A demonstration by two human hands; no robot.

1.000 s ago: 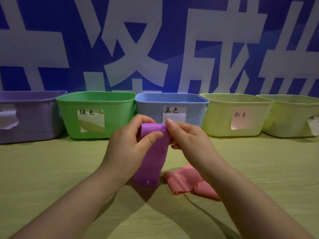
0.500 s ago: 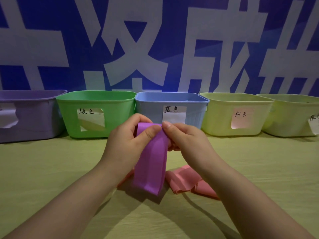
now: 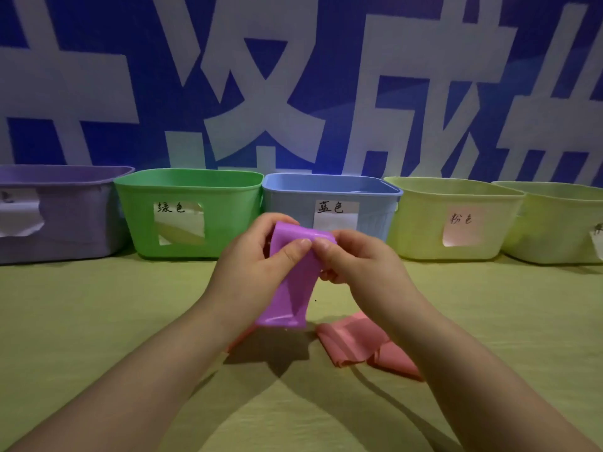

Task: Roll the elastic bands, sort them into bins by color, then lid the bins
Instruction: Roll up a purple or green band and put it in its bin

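- Purple band point(image 3: 288, 288) is pinched at its top end by both grips and held up off the worktop point(image 3: 98, 321). Its free length hangs straight below them, which should let it wind up without dragging.
- Left grip point(image 3: 248, 265) curls its thumb over the band's front, with the fingers behind.
- Right grip point(image 3: 359, 265) pinches the same top edge, thumb close to thumb, a hold that suits starting a tight first turn.
- The band's lower end hangs just over the worktop; I cannot tell whether it touches.
- A pink band point(image 3: 352, 344) lies crumpled on the worktop below and right of the grips, probably waiting its turn.
- The purple bin point(image 3: 65, 220) stands well to the left of the grips and is the likely destination. The green bin point(image 3: 140, 223) and blue bin point(image 3: 287, 203) sit just behind them.
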